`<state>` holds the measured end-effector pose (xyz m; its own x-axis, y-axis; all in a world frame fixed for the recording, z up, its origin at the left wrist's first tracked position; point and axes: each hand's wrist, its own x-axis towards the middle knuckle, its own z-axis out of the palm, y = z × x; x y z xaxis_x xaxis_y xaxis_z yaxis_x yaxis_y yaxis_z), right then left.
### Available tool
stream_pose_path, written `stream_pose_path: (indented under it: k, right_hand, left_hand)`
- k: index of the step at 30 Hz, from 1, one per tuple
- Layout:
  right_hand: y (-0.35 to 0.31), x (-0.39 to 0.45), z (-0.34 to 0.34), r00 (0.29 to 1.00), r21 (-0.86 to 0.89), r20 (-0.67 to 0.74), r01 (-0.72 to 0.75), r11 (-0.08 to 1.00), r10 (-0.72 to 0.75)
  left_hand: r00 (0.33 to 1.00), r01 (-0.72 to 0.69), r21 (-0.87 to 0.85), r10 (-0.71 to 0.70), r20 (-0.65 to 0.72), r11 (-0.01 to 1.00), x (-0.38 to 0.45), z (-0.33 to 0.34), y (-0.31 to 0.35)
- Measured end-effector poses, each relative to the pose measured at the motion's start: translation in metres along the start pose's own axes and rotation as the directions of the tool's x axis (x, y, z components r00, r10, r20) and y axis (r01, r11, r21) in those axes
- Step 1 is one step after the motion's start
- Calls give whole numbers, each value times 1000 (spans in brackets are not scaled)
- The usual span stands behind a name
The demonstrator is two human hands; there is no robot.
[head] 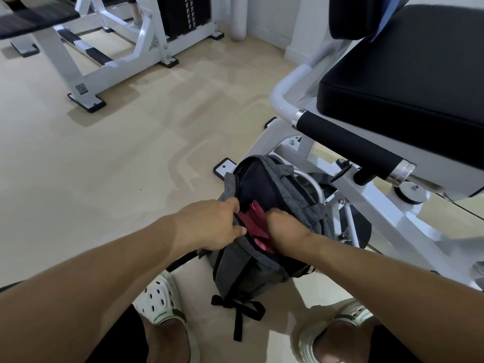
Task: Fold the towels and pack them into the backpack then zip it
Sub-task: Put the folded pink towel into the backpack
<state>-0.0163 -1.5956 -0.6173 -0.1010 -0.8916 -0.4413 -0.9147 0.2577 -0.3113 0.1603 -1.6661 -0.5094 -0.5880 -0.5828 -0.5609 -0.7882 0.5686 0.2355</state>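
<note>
A grey backpack (251, 273) stands on the floor between my feet, its main compartment open and dark inside. A folded dark red towel (255, 221) sticks partly out of the opening. My left hand (209, 226) grips the left edge of the opening. My right hand (285, 231) is at the right of the opening with its fingers curled down onto the towel and hidden inside the bag.
A white gym machine frame (348, 195) with a black padded seat (408, 74) and a black handle (348, 145) stands close on the right, right behind the backpack. Another white machine (110, 48) is at the back left. Beige floor (104, 166) lies open to the left.
</note>
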Motion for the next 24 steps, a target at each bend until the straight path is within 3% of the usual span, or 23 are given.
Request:
stream_pose_path:
  k: [4,15,20,24]
  right_hand:
    - [-9,-9,-29,992,43,-71,110,993,-107]
    - [-26,-50,-80,964,178,-262,94,980,-45]
    - [-36,-66,-98,948,224,-312,132,965,-58]
    - [-46,-85,-118,912,231,-399,198,953,-93]
  left_hand:
    - [1000,5,26,-5,-11,1000,2,-5,1]
    - [994,23,-8,-24,-108,1000,5,-19,5]
    - [977,-68,-229,18,-213,971,1,-30,10]
    - [906,-201,-453,-11,-422,869,-10,-40,25]
